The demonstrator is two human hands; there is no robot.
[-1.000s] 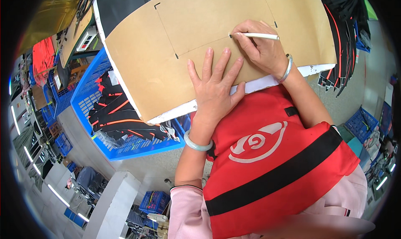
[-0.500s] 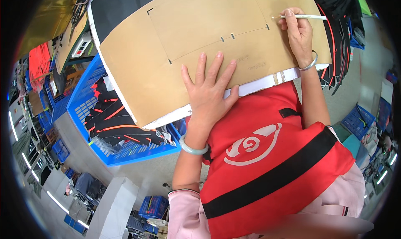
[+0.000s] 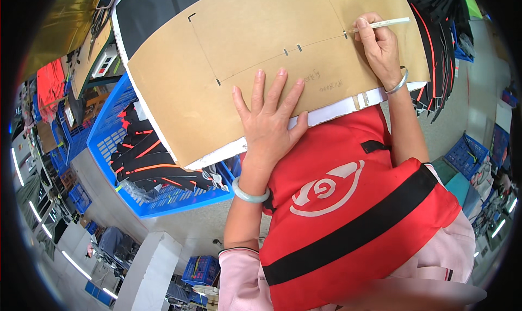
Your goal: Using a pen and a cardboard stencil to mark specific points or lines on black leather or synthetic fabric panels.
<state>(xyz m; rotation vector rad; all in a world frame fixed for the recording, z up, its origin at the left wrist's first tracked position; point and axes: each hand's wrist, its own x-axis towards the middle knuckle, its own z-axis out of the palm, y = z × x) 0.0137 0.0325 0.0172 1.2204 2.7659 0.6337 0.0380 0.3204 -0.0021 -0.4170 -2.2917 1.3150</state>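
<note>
A tan cardboard sheet [image 3: 179, 115], marked with thin lines and short dark slots, covers most of the board in front of me. My left hand [image 3: 269, 115] rests flat on its near part, fingers spread, just below the lower drawn line. In my right hand [image 3: 379, 47] is a slim white pen [image 3: 389, 22], pinched between thumb and fingers. The pen's tip meets the sheet, or hovers very close to it, beside the dark slot at the right end of the lower line. Dark fabric [image 3: 157, 6] lies under the sheet's far left edge.
At the left below the board stands a blue plastic crate [image 3: 147, 207] holding black pieces with orange-red trim [image 3: 144, 158]. Similar black strips [image 3: 435, 55] hang beyond the board's right edge. The board's white edge [image 3: 331, 111] runs close to my red apron [image 3: 326, 164].
My right hand has shifted left and slightly down, bringing the pen tip to the slot at the line's right end. The sheet and my left hand have slid slightly left.
</note>
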